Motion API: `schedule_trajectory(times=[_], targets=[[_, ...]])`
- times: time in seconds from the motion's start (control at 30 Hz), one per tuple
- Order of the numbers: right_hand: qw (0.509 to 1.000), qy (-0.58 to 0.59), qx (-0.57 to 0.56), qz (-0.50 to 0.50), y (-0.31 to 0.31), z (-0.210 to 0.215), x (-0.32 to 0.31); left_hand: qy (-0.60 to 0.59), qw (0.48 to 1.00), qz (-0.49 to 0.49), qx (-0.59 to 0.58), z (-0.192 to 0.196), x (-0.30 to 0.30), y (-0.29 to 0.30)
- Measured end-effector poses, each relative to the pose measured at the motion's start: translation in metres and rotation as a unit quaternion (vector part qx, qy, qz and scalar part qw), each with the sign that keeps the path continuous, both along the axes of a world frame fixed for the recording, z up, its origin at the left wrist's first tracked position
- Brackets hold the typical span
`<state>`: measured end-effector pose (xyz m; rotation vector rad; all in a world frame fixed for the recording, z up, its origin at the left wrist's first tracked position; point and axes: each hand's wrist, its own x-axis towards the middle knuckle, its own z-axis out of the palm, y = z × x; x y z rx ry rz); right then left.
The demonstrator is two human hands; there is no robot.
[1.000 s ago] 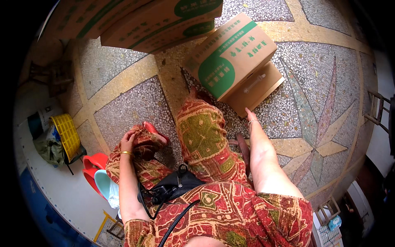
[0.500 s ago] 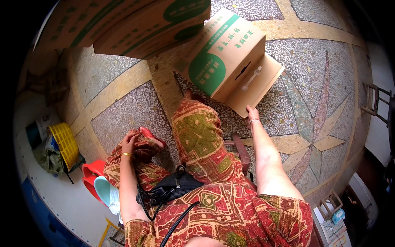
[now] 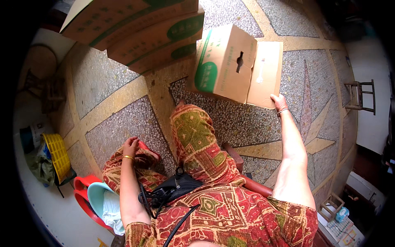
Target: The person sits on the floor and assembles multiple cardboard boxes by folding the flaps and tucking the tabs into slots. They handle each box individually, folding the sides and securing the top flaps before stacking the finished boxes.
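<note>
My right hand (image 3: 279,102) is closed on the lower corner of the flap (image 3: 267,74) of a brown cardboard box (image 3: 228,61). The box has green printing and a dark slot-shaped hand hole, and it is tilted over the stone floor. A pale, spoon-like shape shows on the flap. My left hand (image 3: 131,145) holds nothing; it is at my left knee beside a red shoe-like thing (image 3: 148,150), its fingers loosely bent and apart.
More cardboard boxes (image 3: 152,45) are stacked at the far left. A yellow plastic basket (image 3: 57,156), a red tub (image 3: 84,197) and a light blue basin (image 3: 95,197) stand at the left. Wooden stools (image 3: 362,96) are at the right. A black bag (image 3: 175,185) lies in my lap.
My right hand has moved right and slightly up, pulling the flap and turning the box so its slotted side faces me more. My left hand has lifted slightly and its fingers have shifted.
</note>
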<state>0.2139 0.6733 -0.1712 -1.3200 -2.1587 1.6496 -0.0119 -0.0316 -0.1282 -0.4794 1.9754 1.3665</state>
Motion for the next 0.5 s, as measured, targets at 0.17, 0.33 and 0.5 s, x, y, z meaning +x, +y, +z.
schedule_trajectory(times=[0.17, 0.33, 0.5], targets=[[0.994, 0.004, -0.048, 0.099, 0.013, 0.071, -0.036, 0.037, 0.998, -0.037, -0.032, 0.005, 0.004, 0.01], [0.984, -0.018, -0.037, 0.174, 0.009, 0.111, -0.061, 0.046, 0.997, -0.055, -0.043, 0.016, 0.007, 0.019], [0.971, -0.055, 0.011, 0.232, 0.021, 0.126, -0.06, 0.093, 0.993, -0.069, -0.015, 0.017, 0.014, 0.019]])
